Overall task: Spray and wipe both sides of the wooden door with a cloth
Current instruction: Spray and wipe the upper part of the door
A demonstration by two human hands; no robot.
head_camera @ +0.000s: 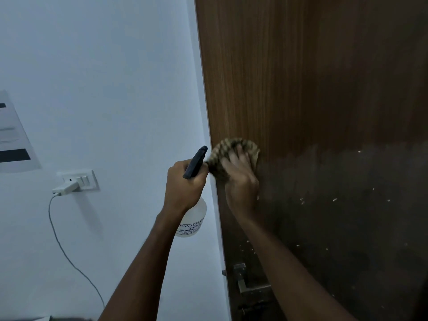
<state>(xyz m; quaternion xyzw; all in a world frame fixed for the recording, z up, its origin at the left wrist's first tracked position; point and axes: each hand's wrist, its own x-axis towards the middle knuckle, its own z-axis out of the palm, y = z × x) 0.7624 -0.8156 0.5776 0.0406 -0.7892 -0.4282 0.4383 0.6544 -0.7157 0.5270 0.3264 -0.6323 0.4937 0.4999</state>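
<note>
Nearest to me are the two bare forearms reaching up, and just beyond the right one the door handle (245,286), low and in shadow. The right hand (240,174) has its fingers (239,151) spread fairly flat over the checked cloth (231,151), pressing it against the wooden door (312,89) close to its left edge, which looks like a wiping stroke along the margin. The left hand (185,184) has its fingers curled round the neck of the spray bottle (193,216), the dark trigger head sticking up above the fist; held off to the side near the door, probably kept ready for another spray. The door's lower part looks darker, perhaps damp or shaded. On the white wall (115,77) a charger (64,187) sits in the socket, its cable hanging.
</note>
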